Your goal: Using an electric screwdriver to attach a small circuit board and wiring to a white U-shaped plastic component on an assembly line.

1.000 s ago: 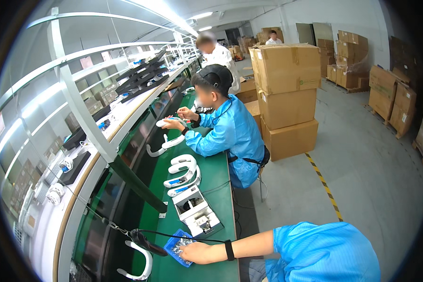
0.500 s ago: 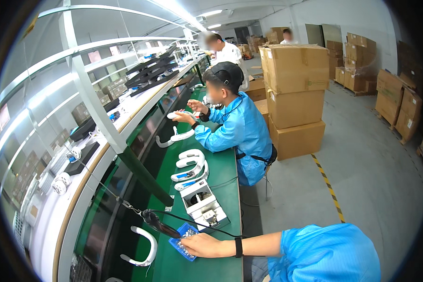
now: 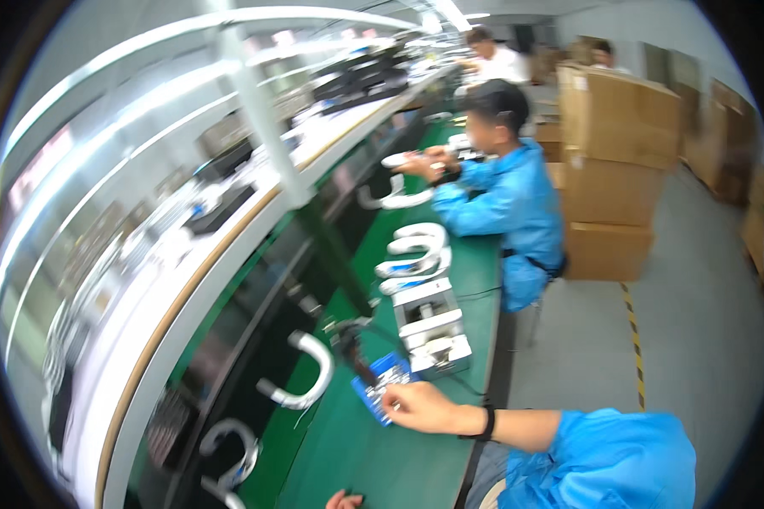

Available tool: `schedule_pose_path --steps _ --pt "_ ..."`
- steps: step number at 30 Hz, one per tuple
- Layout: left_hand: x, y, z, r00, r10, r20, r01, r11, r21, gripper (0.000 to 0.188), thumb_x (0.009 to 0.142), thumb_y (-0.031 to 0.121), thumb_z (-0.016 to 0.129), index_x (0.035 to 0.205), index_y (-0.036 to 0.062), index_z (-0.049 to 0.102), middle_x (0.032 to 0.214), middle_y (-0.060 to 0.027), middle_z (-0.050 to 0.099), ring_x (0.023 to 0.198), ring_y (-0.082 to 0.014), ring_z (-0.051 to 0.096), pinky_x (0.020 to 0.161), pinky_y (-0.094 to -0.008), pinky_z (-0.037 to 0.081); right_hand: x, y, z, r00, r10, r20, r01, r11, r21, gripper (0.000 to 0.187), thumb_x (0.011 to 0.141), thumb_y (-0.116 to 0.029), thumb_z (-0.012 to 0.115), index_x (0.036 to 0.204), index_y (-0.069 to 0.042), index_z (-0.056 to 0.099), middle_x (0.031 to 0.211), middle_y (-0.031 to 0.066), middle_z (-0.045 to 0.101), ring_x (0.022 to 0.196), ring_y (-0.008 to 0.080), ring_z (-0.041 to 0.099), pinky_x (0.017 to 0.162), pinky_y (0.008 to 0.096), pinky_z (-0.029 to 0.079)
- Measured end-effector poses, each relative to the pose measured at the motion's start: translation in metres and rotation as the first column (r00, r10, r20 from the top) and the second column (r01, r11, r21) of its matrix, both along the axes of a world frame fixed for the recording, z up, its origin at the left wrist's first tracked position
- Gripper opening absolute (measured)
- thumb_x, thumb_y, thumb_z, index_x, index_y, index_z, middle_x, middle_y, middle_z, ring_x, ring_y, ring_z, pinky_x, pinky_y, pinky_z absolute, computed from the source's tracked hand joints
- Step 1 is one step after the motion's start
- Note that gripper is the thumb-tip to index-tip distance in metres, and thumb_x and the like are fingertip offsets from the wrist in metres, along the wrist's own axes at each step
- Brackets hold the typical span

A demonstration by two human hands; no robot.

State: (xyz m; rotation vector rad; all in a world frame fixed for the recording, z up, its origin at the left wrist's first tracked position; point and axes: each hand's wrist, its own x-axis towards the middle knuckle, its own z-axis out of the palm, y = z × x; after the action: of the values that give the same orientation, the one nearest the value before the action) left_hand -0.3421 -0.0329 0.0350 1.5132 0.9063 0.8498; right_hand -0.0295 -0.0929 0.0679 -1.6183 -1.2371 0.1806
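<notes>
My right hand (image 3: 420, 407) reaches in from the right over a blue tray (image 3: 368, 405) of small metal parts. Its fingers are pinched together at the tray's edge; whatever is between them is too small to make out. A dark hanging tool (image 3: 352, 349), like an electric screwdriver, comes down to the tray just left of those fingers. Only some fingertips of my left hand (image 3: 345, 501) show at the lower edge, so its grip is hidden. A white curved, U-shaped device (image 3: 318, 373) lies left of the tray on the green bench (image 3: 356, 462).
A white and grey fixture box (image 3: 433, 327) stands beyond the tray, with several white curved devices (image 3: 412, 259) behind it. Farther along sits a co-worker (image 3: 505, 195) in blue. A green-and-white post (image 3: 335, 254) rises at the left. Stacked cartons (image 3: 615, 178) stand at the right.
The whole view has swung left and blurred, so things sit farther right. My right hand has drawn slightly away from the hanging tool, fingers pinched. My left fingertips have come into view.
</notes>
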Motion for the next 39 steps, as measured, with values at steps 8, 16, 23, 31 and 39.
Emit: schedule_pose_path --steps 8,16,23,31,39 --pt "0.013 0.005 -0.012 0.996 -0.008 0.085 0.015 0.997 -0.080 0.020 0.110 0.013 0.052 0.108 -0.0021 0.064 0.098 -0.0077 0.072 0.093 -0.0145 0.067 0.088 -0.0286 0.053 -0.081 0.007 -0.009 0.466 0.339 -0.817 -0.670 0.738 -0.076 0.010 0.099 -0.012 0.066 0.101 -0.003 0.064 0.087 0.0018 0.068 0.072 0.0074 0.060 0.062 0.0233 0.049" --pt "-0.008 -0.005 -0.027 0.990 0.020 0.141 0.004 0.985 -0.170 0.018 0.110 0.018 0.054 0.101 0.0026 0.059 0.087 -0.0011 0.062 0.078 -0.0084 0.056 0.073 -0.0246 0.048 -0.129 0.036 -0.041 0.410 0.356 -0.840 -0.819 0.549 -0.167 0.016 0.101 -0.020 0.065 0.104 -0.004 0.066 0.089 0.0014 0.069 0.071 0.0068 0.058 0.063 0.0234 0.049" --pt "-0.002 -0.007 -0.029 0.999 0.006 0.045 -0.002 0.994 -0.105 0.020 0.108 0.017 0.058 0.096 0.0012 0.061 0.077 -0.0018 0.062 0.073 -0.0089 0.057 0.068 -0.0261 0.047 -0.118 0.035 -0.062 0.353 0.348 -0.868 -0.847 0.513 -0.139 0.018 0.103 -0.019 0.063 0.107 -0.002 0.066 0.087 0.0013 0.068 0.072 0.0080 0.060 0.063 0.0235 0.049" --pt "-0.001 -0.006 -0.027 1.000 0.019 0.007 -0.018 0.988 -0.154 0.017 0.107 0.017 0.058 0.100 0.0016 0.061 0.079 -0.0016 0.064 0.074 -0.0094 0.059 0.070 -0.0261 0.049 -0.116 0.037 -0.054 0.339 0.344 -0.876 -0.845 0.520 -0.122 0.018 0.103 -0.019 0.062 0.106 -0.002 0.064 0.085 0.0013 0.066 0.072 0.0086 0.060 0.062 0.0244 0.050" --pt "0.005 0.025 -0.006 0.987 0.085 -0.137 -0.088 0.996 -0.021 0.010 0.105 0.010 0.059 0.105 0.0011 0.062 0.089 -0.0032 0.066 0.083 -0.0111 0.063 0.077 -0.0266 0.052 -0.100 0.033 -0.038 0.436 0.316 -0.842 -0.756 0.637 -0.152 0.012 0.100 -0.015 0.059 0.099 -0.004 0.062 0.081 -0.0003 0.062 0.068 0.0078 0.057 0.060 0.0243 0.048"
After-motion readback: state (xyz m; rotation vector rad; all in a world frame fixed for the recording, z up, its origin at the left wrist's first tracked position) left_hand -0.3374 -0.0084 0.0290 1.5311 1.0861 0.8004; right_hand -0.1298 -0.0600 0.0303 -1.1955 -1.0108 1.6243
